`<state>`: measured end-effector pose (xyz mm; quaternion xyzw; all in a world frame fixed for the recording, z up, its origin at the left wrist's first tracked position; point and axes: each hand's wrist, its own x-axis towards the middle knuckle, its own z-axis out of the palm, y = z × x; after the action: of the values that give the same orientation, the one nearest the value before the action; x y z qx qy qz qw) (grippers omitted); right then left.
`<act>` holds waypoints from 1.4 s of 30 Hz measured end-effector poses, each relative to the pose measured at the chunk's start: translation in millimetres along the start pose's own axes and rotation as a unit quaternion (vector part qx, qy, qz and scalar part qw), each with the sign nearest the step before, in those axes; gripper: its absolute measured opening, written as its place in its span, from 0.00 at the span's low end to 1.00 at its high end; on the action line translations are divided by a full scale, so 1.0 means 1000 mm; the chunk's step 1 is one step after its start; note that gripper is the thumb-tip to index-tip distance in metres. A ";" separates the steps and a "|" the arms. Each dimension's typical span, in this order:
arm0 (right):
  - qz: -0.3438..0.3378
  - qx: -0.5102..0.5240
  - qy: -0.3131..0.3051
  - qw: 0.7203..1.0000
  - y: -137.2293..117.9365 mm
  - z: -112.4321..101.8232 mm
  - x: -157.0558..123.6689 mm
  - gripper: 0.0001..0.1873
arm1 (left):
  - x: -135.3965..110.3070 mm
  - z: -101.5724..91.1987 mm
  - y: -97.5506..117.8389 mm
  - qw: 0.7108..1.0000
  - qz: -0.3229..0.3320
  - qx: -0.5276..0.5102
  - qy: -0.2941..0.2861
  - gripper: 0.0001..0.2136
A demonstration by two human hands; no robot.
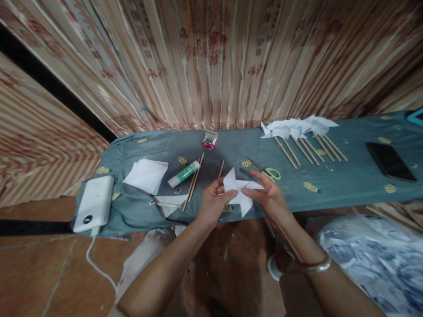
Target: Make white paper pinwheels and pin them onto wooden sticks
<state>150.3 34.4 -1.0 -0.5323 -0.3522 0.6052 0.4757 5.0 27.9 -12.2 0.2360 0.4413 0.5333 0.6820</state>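
Observation:
A white folded paper pinwheel (238, 190) is held between both hands above the front edge of a cloth-covered low table (330, 185). My left hand (214, 203) pinches the pinwheel's left side with thumb and fingers closed on it. My right hand (269, 196) grips its right side, the index finger stretched along the top. A bangle sits on my right wrist. Just behind the pinwheel lies a thin wooden stick (221, 168). Green-handled scissors (269, 172) lie close behind my right hand.
A stack of white paper squares (146, 175), a glue stick (184, 173), two sticks (194, 180) and a paper scrap (170, 204) lie left. A small pin box (209, 141) sits at the back. Finished pinwheels on sticks (299, 136), a phone (390, 161), a white power bank (94, 203).

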 end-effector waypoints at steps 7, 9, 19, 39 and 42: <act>-0.116 -0.070 -0.035 0.990 -0.005 -0.006 -0.001 0.45 | 0.002 -0.002 0.001 0.998 0.032 0.046 0.007 0.25; -0.137 -0.110 -0.031 0.984 -0.002 -0.005 -0.001 0.45 | 0.001 -0.002 0.001 0.998 0.035 0.056 0.000 0.25; -0.166 -0.195 -0.013 0.966 0.007 -0.001 0.004 0.41 | -0.003 -0.007 0.004 0.997 0.033 0.071 -0.003 0.25; -0.224 -0.170 0.021 0.959 -0.015 0.034 0.049 0.20 | 0.010 -0.044 0.062 0.987 0.120 -0.025 0.108 0.20; -0.324 -0.349 0.009 0.879 -0.029 0.052 0.080 0.11 | 0.010 -0.060 0.082 0.980 0.153 -0.046 0.121 0.18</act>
<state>107.0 123.4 10.9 -0.5253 -0.6890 0.2505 0.4320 -88.4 55.0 19.3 0.2024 0.4541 0.6757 0.5443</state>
